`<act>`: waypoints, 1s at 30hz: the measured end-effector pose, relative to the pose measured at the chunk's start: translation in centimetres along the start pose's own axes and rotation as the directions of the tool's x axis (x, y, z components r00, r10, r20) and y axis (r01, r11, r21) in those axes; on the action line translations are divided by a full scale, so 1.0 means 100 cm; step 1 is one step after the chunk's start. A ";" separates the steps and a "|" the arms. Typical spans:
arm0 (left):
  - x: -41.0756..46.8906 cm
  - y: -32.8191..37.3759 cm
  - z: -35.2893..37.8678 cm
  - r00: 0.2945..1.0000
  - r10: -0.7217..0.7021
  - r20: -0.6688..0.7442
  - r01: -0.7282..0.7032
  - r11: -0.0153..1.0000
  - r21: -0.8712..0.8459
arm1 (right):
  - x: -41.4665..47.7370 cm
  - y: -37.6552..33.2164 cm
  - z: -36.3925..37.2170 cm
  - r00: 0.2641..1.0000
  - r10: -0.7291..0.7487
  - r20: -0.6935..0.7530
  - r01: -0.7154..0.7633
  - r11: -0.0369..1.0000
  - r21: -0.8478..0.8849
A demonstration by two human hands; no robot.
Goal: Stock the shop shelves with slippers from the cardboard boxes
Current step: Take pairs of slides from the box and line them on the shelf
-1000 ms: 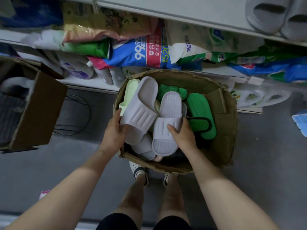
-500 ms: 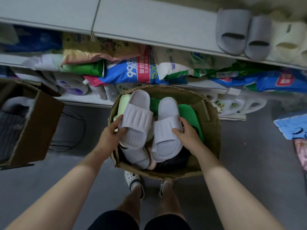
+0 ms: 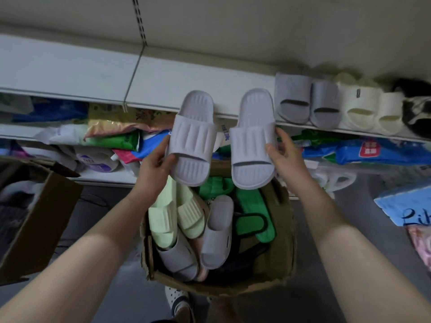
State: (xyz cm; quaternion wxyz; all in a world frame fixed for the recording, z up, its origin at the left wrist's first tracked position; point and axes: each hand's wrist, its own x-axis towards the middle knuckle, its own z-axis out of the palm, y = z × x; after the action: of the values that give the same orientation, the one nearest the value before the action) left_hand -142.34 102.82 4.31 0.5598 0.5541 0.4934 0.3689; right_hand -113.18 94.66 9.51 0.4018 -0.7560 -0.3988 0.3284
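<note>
My left hand (image 3: 155,163) grips one pale lilac ribbed slipper (image 3: 192,138) by its side. My right hand (image 3: 283,155) holds the matching lilac slipper (image 3: 253,141). Both are raised above the cardboard box (image 3: 283,257) and reach the front edge of the white shelf (image 3: 93,75). Inside the box lie pale green slippers (image 3: 172,213), grey-lilac slippers (image 3: 217,231) and bright green ones (image 3: 254,213). On the shelf to the right stand a grey pair (image 3: 307,101), a cream pair (image 3: 370,110) and a dark pair (image 3: 417,108).
A lower shelf holds colourful bags (image 3: 112,134) and white bottles (image 3: 98,159). A second open cardboard box (image 3: 44,215) stands on the floor at left. Blue packages (image 3: 405,201) lie at right. My feet (image 3: 179,299) are just below the slipper box.
Both hands lifted the lilac pair out of the box and up to the level of the white shelf's edge. My view tilted up, showing more of the shelf and the slippers on it.
</note>
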 end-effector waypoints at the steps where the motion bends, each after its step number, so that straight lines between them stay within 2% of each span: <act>1: 0.011 0.005 0.005 1.000 0.018 -0.015 -0.018 1.000 0.022 | 0.014 -0.007 -0.002 1.000 -0.003 0.000 0.003 1.000 0.011; 5: 0.052 0.025 0.030 0.997 0.040 -0.059 -0.035 0.996 0.083 | 0.072 -0.020 -0.005 0.998 0.036 0.042 -0.036 0.999 -0.018; 12: 0.108 0.031 0.064 0.991 -0.050 -0.122 0.073 0.979 0.189 | 0.142 -0.022 -0.004 0.983 0.125 0.135 -0.126 0.992 -0.005; 14: 0.118 0.032 0.071 0.988 -0.029 -0.149 0.077 0.941 0.329 | 0.154 -0.023 -0.006 0.986 0.114 0.124 -0.108 0.992 -0.059; 16: 0.123 0.035 0.077 0.985 0.096 -0.144 0.005 0.815 0.579 | 0.162 -0.026 -0.007 0.989 0.083 0.120 -0.058 0.978 -0.200; 18: 0.125 0.037 0.082 0.975 0.202 -0.092 -0.074 0.686 0.724 | 0.167 -0.026 -0.006 0.995 0.018 0.101 0.020 0.932 -0.363; 21: 0.118 0.036 0.093 0.960 0.277 -0.038 -0.153 0.633 0.759 | 0.167 -0.025 -0.005 0.989 -0.112 0.095 0.145 0.843 -0.517; 24: 0.110 0.034 0.103 0.956 0.278 0.089 -0.229 0.524 0.820 | 0.158 -0.026 -0.007 0.944 -0.227 0.241 0.325 0.768 -0.552; 27: 0.114 0.028 0.108 0.955 0.241 0.171 -0.260 0.411 0.874 | 0.153 -0.023 -0.008 0.881 -0.219 0.419 0.444 0.688 -0.574; 30: 0.120 0.029 0.112 0.958 0.224 0.177 -0.251 0.366 0.896 | 0.158 -0.017 -0.007 0.850 -0.242 0.468 0.512 0.589 -0.625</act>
State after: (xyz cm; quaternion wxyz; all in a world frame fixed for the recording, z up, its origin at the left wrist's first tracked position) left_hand -128.33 111.84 4.32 0.1142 0.8382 0.5218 0.1098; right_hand -105.80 108.76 8.55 0.0534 -0.6802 -0.7111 0.1698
